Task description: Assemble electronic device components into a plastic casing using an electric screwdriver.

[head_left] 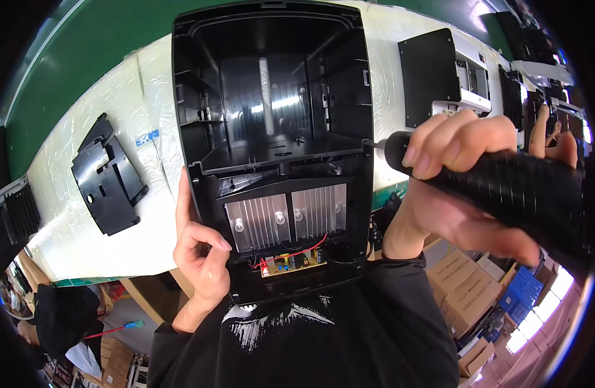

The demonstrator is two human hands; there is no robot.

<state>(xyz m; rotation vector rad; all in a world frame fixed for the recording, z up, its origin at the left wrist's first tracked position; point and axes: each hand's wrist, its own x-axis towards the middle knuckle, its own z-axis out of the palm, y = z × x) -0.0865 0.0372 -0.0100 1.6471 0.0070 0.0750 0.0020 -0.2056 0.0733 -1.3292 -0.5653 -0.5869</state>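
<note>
Moulding [116, 199], black and angular, lay loose on the film-covered surface [55, 216], left of the fingers of the left hand [205, 268]. That hand's index ran straight along the left wall of an open black casing [366, 97], the other fingers curled; I couldn't tell whether they pinched it. The casing sat between both hands' fingers. Just right of the left ones, finned metal plates [255, 213], a circuit board [297, 263] and a red wire [310, 249] were already inside, so I judged the inner fitting well along. Its front gaped, so closing up seemed left. The right hand [447, 210] had its fingers clamped round a black power driver [511, 187], thumb standing off, tip at the casing's right edge; any screw was hidden. Beyond those fingers stood a black-and-white unit [430, 77].
</note>
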